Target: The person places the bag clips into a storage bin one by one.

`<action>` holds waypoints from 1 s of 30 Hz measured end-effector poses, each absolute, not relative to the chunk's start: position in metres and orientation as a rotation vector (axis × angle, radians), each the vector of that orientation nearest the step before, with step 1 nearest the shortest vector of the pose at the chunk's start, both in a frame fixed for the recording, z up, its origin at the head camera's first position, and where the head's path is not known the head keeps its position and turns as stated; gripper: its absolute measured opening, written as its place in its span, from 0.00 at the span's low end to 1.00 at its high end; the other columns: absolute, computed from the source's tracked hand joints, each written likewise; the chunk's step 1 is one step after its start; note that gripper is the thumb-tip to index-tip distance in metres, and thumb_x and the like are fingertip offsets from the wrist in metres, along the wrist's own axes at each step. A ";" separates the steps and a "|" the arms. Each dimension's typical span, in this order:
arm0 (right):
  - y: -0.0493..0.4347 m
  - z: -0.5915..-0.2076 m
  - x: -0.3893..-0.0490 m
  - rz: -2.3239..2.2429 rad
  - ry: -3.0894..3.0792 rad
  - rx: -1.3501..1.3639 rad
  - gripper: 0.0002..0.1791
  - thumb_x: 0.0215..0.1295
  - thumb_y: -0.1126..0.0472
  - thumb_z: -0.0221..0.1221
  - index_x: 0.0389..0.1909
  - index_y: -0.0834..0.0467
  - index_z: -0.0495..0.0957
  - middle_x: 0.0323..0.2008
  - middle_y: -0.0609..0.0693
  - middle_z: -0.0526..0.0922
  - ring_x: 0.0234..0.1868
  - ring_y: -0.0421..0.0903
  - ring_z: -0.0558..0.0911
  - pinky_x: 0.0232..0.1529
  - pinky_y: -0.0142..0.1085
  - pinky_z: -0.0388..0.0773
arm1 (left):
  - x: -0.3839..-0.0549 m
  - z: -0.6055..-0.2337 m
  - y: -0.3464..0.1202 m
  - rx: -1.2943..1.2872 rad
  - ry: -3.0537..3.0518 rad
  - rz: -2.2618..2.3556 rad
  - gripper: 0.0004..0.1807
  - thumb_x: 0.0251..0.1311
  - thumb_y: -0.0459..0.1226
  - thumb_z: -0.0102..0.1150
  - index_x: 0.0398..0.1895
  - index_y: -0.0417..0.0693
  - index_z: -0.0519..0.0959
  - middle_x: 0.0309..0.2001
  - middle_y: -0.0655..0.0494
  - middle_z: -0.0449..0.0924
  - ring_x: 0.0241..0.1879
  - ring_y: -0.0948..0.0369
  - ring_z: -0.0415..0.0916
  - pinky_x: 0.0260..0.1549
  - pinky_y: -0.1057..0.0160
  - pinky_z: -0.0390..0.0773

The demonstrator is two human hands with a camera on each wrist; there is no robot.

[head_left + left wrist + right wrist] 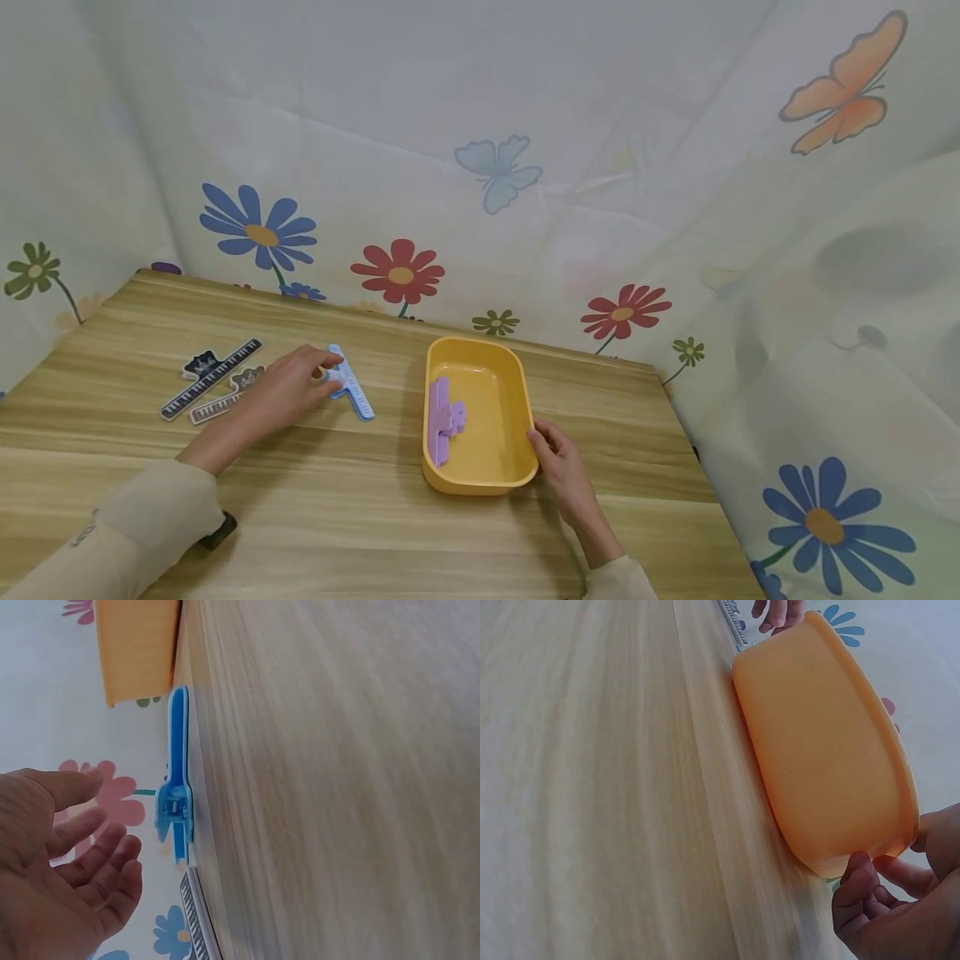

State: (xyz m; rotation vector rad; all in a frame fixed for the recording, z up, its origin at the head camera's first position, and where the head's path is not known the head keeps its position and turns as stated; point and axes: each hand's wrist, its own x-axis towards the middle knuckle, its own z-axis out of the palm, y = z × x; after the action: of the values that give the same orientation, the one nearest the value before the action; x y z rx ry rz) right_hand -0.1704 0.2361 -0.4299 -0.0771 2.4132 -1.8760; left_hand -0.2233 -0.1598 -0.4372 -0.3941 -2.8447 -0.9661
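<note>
On the wooden table lies a light blue clip point(356, 392) with a ruler-like bar and piano-key markings. My left hand point(292, 383) hovers just over it, thumb and fingers spread around its handle; in the left wrist view, there is a gap between the fingers and the blue clip point(178, 765). My right hand point(561, 467) grips the right side of a yellow plastic box point(487, 433), thumb at the rim and fingers against the outer wall point(825, 750). Inside the box, a purple clip point(441, 425) lies along the left wall.
Left of the blue clip are a black piano-key clip point(213, 379) and a whitish piano-key clip point(216, 407), the latter partly hidden by my left forearm. A cloth point(495, 67) printed with flowers and butterflies hangs behind the table point(337, 517).
</note>
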 end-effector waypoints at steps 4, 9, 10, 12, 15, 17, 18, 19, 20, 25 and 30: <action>0.236 -0.430 -0.171 -1.876 2.418 -0.069 0.20 0.71 0.62 0.48 0.58 0.70 0.68 0.49 0.71 0.73 0.45 0.66 0.75 0.38 0.47 0.79 | -0.225 -0.439 -0.159 -0.382 -2.859 -0.957 0.22 0.59 0.39 0.60 0.56 0.40 0.74 0.48 0.44 0.73 0.46 0.48 0.73 0.41 0.47 0.73; 0.236 -0.430 -0.171 -1.888 2.400 -0.070 0.20 0.71 0.62 0.48 0.59 0.69 0.68 0.49 0.70 0.73 0.45 0.67 0.75 0.38 0.47 0.79 | -0.228 -0.443 -0.159 -0.377 -2.872 -0.939 0.24 0.59 0.39 0.60 0.57 0.39 0.73 0.49 0.42 0.73 0.45 0.49 0.73 0.40 0.48 0.73; 0.236 -0.430 -0.170 -1.891 2.397 -0.072 0.20 0.71 0.62 0.48 0.59 0.69 0.68 0.49 0.70 0.74 0.45 0.67 0.75 0.38 0.47 0.79 | -0.229 -0.444 -0.159 -0.375 -2.872 -0.932 0.24 0.59 0.39 0.61 0.57 0.39 0.73 0.49 0.42 0.72 0.45 0.49 0.73 0.40 0.48 0.73; 0.236 -0.430 -0.170 -1.894 2.395 -0.073 0.20 0.71 0.62 0.48 0.59 0.69 0.68 0.49 0.70 0.74 0.45 0.67 0.75 0.37 0.47 0.79 | -0.230 -0.446 -0.159 -0.372 -2.872 -0.917 0.24 0.58 0.39 0.61 0.57 0.38 0.73 0.49 0.41 0.72 0.44 0.50 0.73 0.39 0.49 0.73; 0.236 -0.430 -0.170 -1.896 2.395 -0.069 0.20 0.71 0.61 0.48 0.59 0.69 0.68 0.48 0.70 0.74 0.45 0.66 0.75 0.37 0.47 0.79 | -0.231 -0.448 -0.158 -0.365 -2.876 -0.894 0.25 0.57 0.39 0.62 0.57 0.38 0.73 0.48 0.41 0.72 0.43 0.50 0.73 0.39 0.49 0.73; 0.236 -0.430 -0.170 -1.895 2.397 -0.067 0.20 0.71 0.61 0.48 0.59 0.69 0.68 0.49 0.70 0.74 0.45 0.66 0.75 0.38 0.47 0.79 | -0.231 -0.449 -0.158 -0.362 -2.877 -0.886 0.25 0.57 0.39 0.62 0.57 0.37 0.73 0.49 0.40 0.72 0.43 0.50 0.72 0.40 0.49 0.73; 0.236 -0.430 -0.170 -1.893 2.400 -0.071 0.20 0.71 0.61 0.48 0.59 0.69 0.68 0.49 0.70 0.74 0.45 0.66 0.75 0.38 0.47 0.79 | -0.231 -0.449 -0.157 -0.358 -2.879 -0.886 0.25 0.57 0.38 0.62 0.57 0.36 0.73 0.49 0.39 0.72 0.43 0.49 0.72 0.40 0.48 0.73; 0.236 -0.430 -0.170 -1.894 2.398 -0.069 0.20 0.71 0.61 0.48 0.59 0.69 0.68 0.49 0.70 0.74 0.45 0.66 0.75 0.38 0.47 0.79 | -0.232 -0.450 -0.157 -0.354 -2.882 -0.880 0.25 0.57 0.39 0.62 0.57 0.36 0.73 0.49 0.39 0.72 0.43 0.49 0.72 0.41 0.48 0.72; 0.236 -0.430 -0.170 -1.894 2.397 -0.068 0.20 0.71 0.61 0.48 0.59 0.69 0.68 0.49 0.70 0.74 0.46 0.66 0.75 0.38 0.47 0.79 | -0.232 -0.451 -0.156 -0.348 -2.886 -0.874 0.25 0.57 0.39 0.62 0.57 0.36 0.73 0.49 0.39 0.72 0.44 0.49 0.72 0.42 0.48 0.72; 0.236 -0.430 -0.170 -1.890 2.400 -0.060 0.20 0.71 0.61 0.48 0.59 0.69 0.68 0.49 0.70 0.74 0.46 0.66 0.75 0.38 0.47 0.79 | -0.233 -0.452 -0.153 -0.315 -2.906 -0.854 0.27 0.57 0.39 0.62 0.57 0.34 0.72 0.50 0.37 0.71 0.45 0.47 0.70 0.44 0.46 0.71; 0.236 -0.430 -0.170 -1.886 2.394 -0.069 0.21 0.71 0.61 0.48 0.59 0.69 0.67 0.49 0.70 0.74 0.46 0.66 0.75 0.38 0.47 0.79 | -0.232 -0.451 -0.150 -0.314 -2.927 -0.823 0.28 0.56 0.39 0.63 0.57 0.32 0.71 0.52 0.34 0.68 0.48 0.43 0.69 0.46 0.43 0.70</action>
State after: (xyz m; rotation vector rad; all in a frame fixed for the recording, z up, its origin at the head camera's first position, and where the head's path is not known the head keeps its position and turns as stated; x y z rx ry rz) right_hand -0.1703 0.2364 -0.4302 -0.0690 2.3942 -1.8860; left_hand -0.2320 -0.1497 -0.4506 -0.3143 -2.9272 -0.8228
